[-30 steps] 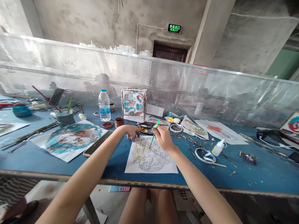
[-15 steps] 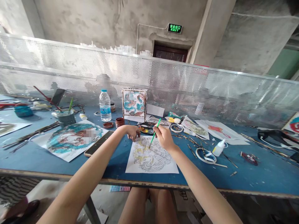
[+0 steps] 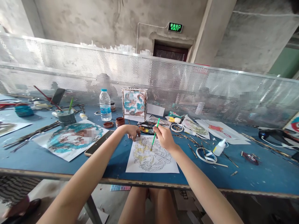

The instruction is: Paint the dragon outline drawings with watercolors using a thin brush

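My right hand [image 3: 163, 136] pinches a thin green-handled paintbrush [image 3: 155, 133], its tip against the upper middle of a printed line drawing [image 3: 161, 166]. Yellow paint covers part of the drawing's left side. With fingers bent down and their tips a little apart, my left hand [image 3: 133, 132] rests at the upper left corner of that sheet. Just behind the sheet, between my hands, lies a dark paint palette [image 3: 147, 127] with yellow and orange colours. An open jar of brown paint [image 3: 120, 121] stands behind my left hand, its lid [image 3: 108, 124] beside it.
A water bottle [image 3: 105, 105] and a framed painting [image 3: 135, 104] stand at the back. Left of me lie a phone [image 3: 98, 144], a teal-and-brown painting [image 3: 58, 144] and a grey brush pot [image 3: 66, 118]. Rightward are a glue bottle [image 3: 219, 147], a white coil [image 3: 205, 159] and scattered sticks.
The brush tip has moved slightly down and right on the drawing, and its handle stands more upright. My left hand stays in place.
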### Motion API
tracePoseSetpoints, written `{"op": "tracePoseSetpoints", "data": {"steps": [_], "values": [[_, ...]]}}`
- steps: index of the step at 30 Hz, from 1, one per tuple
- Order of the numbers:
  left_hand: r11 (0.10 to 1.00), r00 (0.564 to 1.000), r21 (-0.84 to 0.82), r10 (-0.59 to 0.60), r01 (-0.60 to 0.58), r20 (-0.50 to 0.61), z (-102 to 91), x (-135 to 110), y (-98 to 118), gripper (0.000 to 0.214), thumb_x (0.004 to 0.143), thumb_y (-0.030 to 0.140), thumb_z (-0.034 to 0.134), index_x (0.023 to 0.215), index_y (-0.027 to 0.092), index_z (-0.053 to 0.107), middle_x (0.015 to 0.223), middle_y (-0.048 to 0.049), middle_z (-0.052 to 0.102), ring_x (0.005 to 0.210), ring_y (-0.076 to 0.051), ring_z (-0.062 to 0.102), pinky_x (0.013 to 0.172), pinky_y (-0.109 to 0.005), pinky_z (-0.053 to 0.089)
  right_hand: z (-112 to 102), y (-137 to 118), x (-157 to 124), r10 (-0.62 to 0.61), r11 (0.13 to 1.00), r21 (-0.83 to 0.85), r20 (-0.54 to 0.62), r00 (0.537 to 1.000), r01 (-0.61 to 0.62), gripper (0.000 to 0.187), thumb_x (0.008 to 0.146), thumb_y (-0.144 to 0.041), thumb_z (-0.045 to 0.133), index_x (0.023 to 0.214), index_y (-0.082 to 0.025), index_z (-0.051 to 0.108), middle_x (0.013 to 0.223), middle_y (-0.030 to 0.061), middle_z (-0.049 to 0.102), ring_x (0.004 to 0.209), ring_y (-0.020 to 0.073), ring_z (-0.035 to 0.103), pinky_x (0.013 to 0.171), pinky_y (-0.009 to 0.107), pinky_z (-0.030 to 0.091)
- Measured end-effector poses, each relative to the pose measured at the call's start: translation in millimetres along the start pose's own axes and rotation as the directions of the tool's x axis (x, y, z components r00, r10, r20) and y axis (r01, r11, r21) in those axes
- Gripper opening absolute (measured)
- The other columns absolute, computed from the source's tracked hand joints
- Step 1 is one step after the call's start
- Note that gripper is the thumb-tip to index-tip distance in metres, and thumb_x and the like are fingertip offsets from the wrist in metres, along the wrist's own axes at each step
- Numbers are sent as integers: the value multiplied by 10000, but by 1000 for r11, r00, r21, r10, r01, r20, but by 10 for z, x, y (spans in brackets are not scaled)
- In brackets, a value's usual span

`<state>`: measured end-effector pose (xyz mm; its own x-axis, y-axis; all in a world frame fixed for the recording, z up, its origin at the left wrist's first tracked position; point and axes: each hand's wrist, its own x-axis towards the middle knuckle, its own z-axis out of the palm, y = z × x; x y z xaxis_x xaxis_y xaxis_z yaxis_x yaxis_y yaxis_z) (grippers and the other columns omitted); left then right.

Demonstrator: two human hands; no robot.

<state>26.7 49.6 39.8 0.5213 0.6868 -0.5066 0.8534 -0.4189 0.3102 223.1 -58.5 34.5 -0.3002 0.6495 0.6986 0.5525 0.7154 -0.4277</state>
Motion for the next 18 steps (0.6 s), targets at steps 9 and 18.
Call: {"op": "tracePoseSetpoints", "data": {"steps": [9, 18], "values": [[1000, 1000, 8, 23, -23, 5, 5, 18, -29, 609, 486, 277, 688, 1071, 139, 590, 833, -75, 643, 587, -143, 549, 518, -246, 502, -20, 2, 1, -26, 1000, -10, -12, 1000, 26, 334, 926, -385, 300, 689, -209, 458, 554, 3, 500, 537, 149, 497, 543, 249, 340], [1000, 1000, -6, 16, -16, 6, 6, 39, -39, 621, 460, 302, 713, 1049, 144, 599, 817, -73, 638, 571, -141, 545, 516, -255, 496, -1, 23, 8, -16, 999, -36, 10, 1000, 17, 352, 921, -404, 300, 664, -214, 447, 543, 4, 483, 540, 160, 499, 547, 255, 334]]}}
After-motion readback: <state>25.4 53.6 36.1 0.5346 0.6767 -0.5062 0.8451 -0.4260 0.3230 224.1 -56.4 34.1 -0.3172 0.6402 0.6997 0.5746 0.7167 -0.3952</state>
